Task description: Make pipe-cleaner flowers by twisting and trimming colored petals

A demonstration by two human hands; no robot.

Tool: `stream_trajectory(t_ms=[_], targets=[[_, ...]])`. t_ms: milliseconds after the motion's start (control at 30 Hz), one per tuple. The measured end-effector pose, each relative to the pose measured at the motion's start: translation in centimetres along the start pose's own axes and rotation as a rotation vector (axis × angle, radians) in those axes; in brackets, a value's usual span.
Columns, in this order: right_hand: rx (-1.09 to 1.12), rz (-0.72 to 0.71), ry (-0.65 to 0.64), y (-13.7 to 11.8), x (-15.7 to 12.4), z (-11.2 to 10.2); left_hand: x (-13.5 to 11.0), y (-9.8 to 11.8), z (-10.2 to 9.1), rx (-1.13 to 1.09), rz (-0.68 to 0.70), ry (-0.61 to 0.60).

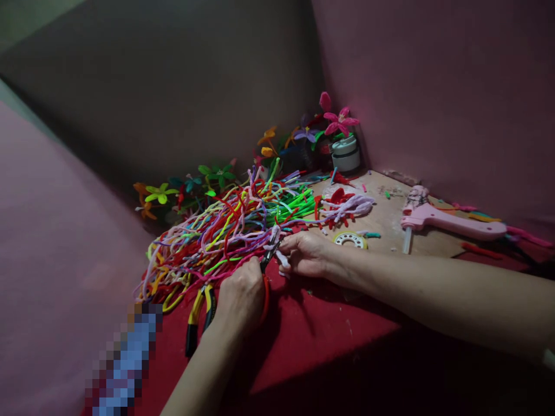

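Note:
My left hand [240, 297] is closed around red-handled pliers [265, 277], whose dark jaws point up at a pale lilac pipe cleaner [278, 249]. My right hand [306, 251] pinches that same pipe cleaner just right of the jaws. Both hands rest on a red cloth [329, 341], at the near edge of a big tangled heap of coloured pipe cleaners [225, 231].
Yellow-and-black pliers [200, 315] lie left of my left hand. A pink glue gun [446, 221] lies on a wooden board [390, 222] at right, near a small white ring [349, 238]. Finished pipe-cleaner flowers [338, 120] stand by a white jar [346, 154] in the corner; pink walls close in.

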State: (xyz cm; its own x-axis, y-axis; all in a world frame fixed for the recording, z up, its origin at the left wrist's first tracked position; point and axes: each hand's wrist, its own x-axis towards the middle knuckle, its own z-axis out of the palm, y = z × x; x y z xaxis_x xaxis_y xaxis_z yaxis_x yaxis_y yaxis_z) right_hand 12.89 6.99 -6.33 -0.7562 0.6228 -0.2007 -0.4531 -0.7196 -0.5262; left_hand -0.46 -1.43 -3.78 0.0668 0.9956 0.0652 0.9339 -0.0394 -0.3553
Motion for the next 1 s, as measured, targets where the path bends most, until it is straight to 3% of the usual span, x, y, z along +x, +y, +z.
stream_trajectory(t_ms=[300, 433, 600, 767, 867, 1000], targets=[[-0.098, 0.03, 0.137, -0.3, -0.3, 0.3, -0.2, -0.1, -0.8, -0.019, -0.057, -0.134], [-0.172, -0.059, 0.1, -0.4, -0.6, 0.6, -0.3, -1.4, -1.0, 0.056, -0.119, -0.188], [-0.448, -0.276, 0.026, 0.1, -0.5, 0.8, -0.5, -2.7, -0.2, -0.026, -0.07, -0.213], [-0.617, -0.393, 0.003, 0.5, -0.4, 0.7, -0.1, -3.9, -1.1, -0.411, 0.082, -0.241], [-0.717, -0.421, 0.01, 0.7, -0.6, 0.8, 0.8, -3.9, -2.1, -0.716, -0.006, -0.111], [-0.79, -0.417, -0.014, 0.9, -0.5, 0.7, 2.4, -2.1, -2.7, -1.253, -0.107, 0.017]])
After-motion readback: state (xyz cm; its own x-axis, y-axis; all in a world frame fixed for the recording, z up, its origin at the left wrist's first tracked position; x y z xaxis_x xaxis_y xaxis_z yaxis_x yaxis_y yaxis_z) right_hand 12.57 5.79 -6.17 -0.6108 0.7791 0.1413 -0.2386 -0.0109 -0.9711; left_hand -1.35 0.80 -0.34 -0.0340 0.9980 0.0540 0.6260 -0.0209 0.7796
